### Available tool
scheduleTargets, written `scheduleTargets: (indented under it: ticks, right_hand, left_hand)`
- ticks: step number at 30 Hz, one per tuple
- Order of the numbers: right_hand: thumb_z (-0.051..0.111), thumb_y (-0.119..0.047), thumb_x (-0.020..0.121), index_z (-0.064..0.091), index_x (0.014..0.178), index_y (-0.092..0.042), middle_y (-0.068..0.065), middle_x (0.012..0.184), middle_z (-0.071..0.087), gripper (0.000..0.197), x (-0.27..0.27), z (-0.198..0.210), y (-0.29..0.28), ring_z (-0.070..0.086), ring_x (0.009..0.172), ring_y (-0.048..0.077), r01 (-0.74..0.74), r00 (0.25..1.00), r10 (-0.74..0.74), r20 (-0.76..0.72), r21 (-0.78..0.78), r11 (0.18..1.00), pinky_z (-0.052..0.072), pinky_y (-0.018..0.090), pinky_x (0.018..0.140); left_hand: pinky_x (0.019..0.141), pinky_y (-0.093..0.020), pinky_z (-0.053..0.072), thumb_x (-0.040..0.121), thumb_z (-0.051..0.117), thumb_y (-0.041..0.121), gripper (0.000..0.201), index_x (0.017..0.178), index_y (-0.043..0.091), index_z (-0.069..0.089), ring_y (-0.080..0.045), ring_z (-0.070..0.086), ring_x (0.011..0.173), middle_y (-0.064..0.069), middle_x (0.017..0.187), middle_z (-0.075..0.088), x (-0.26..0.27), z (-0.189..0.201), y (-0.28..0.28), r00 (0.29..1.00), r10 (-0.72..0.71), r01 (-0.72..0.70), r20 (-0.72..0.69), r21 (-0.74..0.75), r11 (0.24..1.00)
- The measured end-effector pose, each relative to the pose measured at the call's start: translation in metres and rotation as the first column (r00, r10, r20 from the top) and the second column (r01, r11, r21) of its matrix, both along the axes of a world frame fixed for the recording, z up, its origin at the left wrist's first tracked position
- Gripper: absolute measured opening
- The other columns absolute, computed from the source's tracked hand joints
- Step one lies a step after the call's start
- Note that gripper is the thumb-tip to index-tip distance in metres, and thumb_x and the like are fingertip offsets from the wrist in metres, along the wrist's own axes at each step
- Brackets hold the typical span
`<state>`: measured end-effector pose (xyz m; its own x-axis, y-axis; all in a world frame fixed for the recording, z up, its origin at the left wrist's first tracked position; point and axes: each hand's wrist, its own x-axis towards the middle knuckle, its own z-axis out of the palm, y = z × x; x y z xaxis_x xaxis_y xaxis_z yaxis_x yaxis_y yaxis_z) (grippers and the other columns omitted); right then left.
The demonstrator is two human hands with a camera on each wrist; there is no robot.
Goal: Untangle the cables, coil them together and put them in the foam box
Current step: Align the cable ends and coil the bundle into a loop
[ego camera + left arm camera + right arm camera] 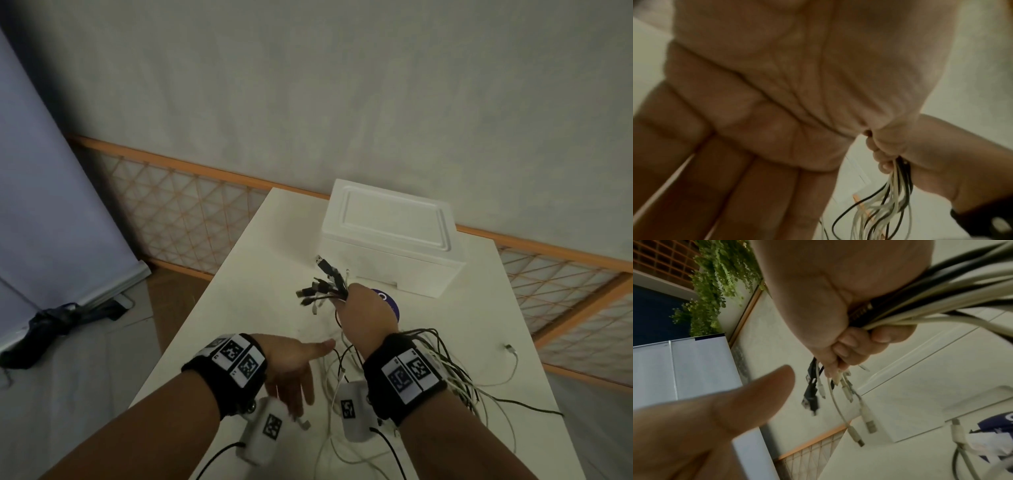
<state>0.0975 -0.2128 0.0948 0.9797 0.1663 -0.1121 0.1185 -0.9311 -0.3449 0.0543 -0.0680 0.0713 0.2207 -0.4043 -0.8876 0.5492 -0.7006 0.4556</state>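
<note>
My right hand (363,315) is raised over the table and grips a bundle of black and white cables (322,284). Their plug ends fan out past the fist toward the foam box (387,236), which stands behind with its lid on. The rest of the cables (452,380) hang down past my right wrist and spread over the table. The right wrist view shows the fingers curled round the bundle (941,305), with plugs (846,392) dangling below. My left hand (294,363) hovers beside it, fingers straight and holding nothing. The left wrist view shows that flat palm (766,97).
The white table (260,274) has its left edge near my left arm. A purple disc (388,303) lies between my right hand and the box. One white cable end (510,353) lies apart at the right. A lattice rail (178,212) runs behind the table.
</note>
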Motion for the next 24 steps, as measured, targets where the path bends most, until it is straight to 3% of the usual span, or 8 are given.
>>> scheduleTargets:
  ticks: [1,3,5,7,12,18,21,24]
  right_hand:
    - [0.044,-0.043,0.097,0.053,0.103,-0.01,0.004,0.101,0.063,0.035,0.0,0.001,-0.001,0.062,0.092,0.024,0.005,1.0,-0.005,0.004,0.014,1.0,0.048,0.033,0.072]
    - [0.046,-0.041,0.096,0.052,0.103,-0.01,0.004,0.101,0.062,0.032,-0.003,0.002,-0.003,0.062,0.093,0.025,-0.025,1.0,0.025,0.014,0.015,1.0,0.049,0.034,0.074]
    - [0.048,-0.031,0.096,0.05,0.101,-0.01,0.005,0.098,0.062,0.022,-0.009,0.004,-0.002,0.062,0.091,0.026,-0.09,0.995,0.091,0.028,-0.009,0.996,0.049,0.034,0.072]
    - [0.044,-0.023,0.096,0.048,0.1,-0.011,0.006,0.095,0.063,0.013,-0.016,0.007,-0.001,0.064,0.088,0.027,-0.131,0.989,0.132,0.061,-0.018,0.991,0.05,0.035,0.069]
    - [0.037,-0.017,0.096,0.048,0.12,-0.006,0.009,0.105,0.061,0.028,-0.027,0.005,0.007,0.064,0.09,0.026,-0.276,0.954,0.285,0.096,-0.098,0.956,0.052,0.035,0.07]
    - [0.047,-0.025,0.089,0.039,0.125,-0.013,0.009,0.102,0.062,0.038,-0.032,-0.007,0.007,0.065,0.083,0.029,-0.252,0.967,0.245,0.063,0.158,0.955,0.054,0.042,0.069]
    - [0.05,-0.025,0.085,0.048,0.111,-0.016,0.005,0.093,0.062,0.027,-0.031,-0.013,-0.002,0.063,0.082,0.027,-0.28,0.96,0.278,0.041,0.072,0.957,0.052,0.039,0.067]
    - [0.052,-0.025,0.083,0.049,0.094,-0.017,0.003,0.09,0.062,0.013,-0.031,-0.026,-0.017,0.06,0.086,0.025,-0.278,0.96,0.277,-0.033,-0.016,0.96,0.051,0.036,0.07]
  left_hand:
    - [0.08,-0.032,0.046,0.081,0.006,0.081,0.1,0.127,0.006,0.054,-0.027,0.061,0.101,-0.022,0.135,0.054,-0.001,-0.001,-0.002,1.0,0.012,-0.013,0.029,0.011,1.0]
    - [0.088,-0.034,0.046,0.082,0.027,0.079,0.087,0.136,0.014,0.049,-0.023,0.059,0.108,-0.008,0.127,0.059,0.0,-0.008,-0.006,0.96,0.225,-0.206,0.167,-0.126,0.97]
    - [0.086,-0.033,0.045,0.078,0.058,0.067,0.068,0.124,0.016,0.058,-0.018,0.059,0.101,-0.003,0.114,0.062,0.002,-0.008,-0.008,0.838,0.534,-0.44,0.111,-0.442,0.782]
    - [0.088,-0.036,0.046,0.074,0.069,0.051,0.045,0.102,0.015,0.067,-0.021,0.06,0.098,-0.006,0.106,0.065,0.004,0.0,-0.012,0.705,0.701,-0.603,-0.107,-0.612,0.512]
    - [0.091,-0.037,0.047,0.078,0.066,0.035,0.024,0.084,0.013,0.074,-0.021,0.064,0.096,-0.009,0.108,0.069,0.013,0.012,-0.031,0.471,0.85,-0.718,-0.234,-0.662,0.216]
    - [0.073,-0.032,0.055,0.091,0.061,0.037,0.038,0.102,0.001,0.066,-0.021,0.07,0.08,-0.011,0.095,0.073,0.021,0.011,-0.035,0.253,0.947,-0.805,-0.196,-0.585,0.094]
    - [0.075,-0.037,0.054,0.091,0.06,0.037,0.032,0.084,0.006,0.062,-0.022,0.07,0.075,-0.01,0.077,0.073,0.025,0.014,-0.033,0.104,0.981,-0.812,-0.161,-0.583,-0.01]
    - [0.061,-0.033,0.053,0.092,0.06,0.037,0.031,0.073,0.014,0.051,-0.014,0.059,0.049,0.002,0.05,0.053,0.035,0.015,-0.016,-0.089,0.98,-0.806,-0.179,-0.566,-0.176]
